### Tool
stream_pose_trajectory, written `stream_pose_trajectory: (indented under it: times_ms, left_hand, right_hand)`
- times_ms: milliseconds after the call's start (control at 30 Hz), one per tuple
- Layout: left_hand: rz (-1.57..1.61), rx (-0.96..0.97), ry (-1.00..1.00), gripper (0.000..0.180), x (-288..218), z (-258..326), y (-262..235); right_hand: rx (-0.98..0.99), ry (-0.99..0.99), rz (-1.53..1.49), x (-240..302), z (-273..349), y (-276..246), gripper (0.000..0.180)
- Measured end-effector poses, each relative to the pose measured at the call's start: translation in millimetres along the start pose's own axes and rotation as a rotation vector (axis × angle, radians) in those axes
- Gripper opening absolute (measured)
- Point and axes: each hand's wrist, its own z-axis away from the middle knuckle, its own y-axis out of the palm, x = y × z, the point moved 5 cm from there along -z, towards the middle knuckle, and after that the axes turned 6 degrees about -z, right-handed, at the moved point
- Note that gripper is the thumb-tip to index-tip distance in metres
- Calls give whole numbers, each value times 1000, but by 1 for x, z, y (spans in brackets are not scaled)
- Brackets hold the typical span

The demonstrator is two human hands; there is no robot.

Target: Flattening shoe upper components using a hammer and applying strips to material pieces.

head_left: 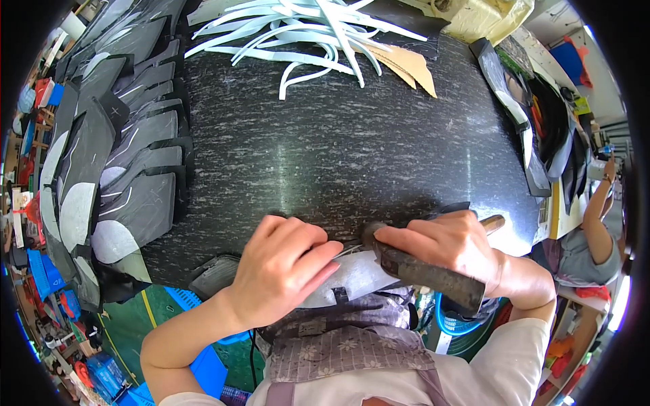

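Observation:
At the table's near edge, my right hand (450, 247) is closed around a hammer. The hammer's worn, dark metal head (433, 276) points toward my body, and its wooden handle (493, 223) comes out past my knuckles. Under both hands lies a flat, dark sheet piece with a silver-grey patch (352, 276), partly hanging over the edge. My left hand (281, 267) has its fingers curled down at this piece's edge; its fingertips are partly hidden. One dark end of the piece (215, 274) shows left of my left wrist.
Overlapping stacks of similar dark pieces (139, 210) line the table's left side. Pale blue strips (291, 40) and tan pieces (406, 68) lie at the far side. More dark pieces (508, 101) rest along the right edge. A blue basket (457, 325) stands below, and another person (592, 230) is at right.

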Motion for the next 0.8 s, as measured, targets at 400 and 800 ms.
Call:
stream_pose_trajectory:
  times_ms: [400, 800]
  left_hand:
    - [-19, -124, 58, 32, 0, 18, -1]
    - [-133, -156, 189, 27, 4, 41, -8]
  right_hand:
    - [64, -39, 36, 25, -23, 10, 25]
    - [36, -75, -11, 34, -49, 8, 16]
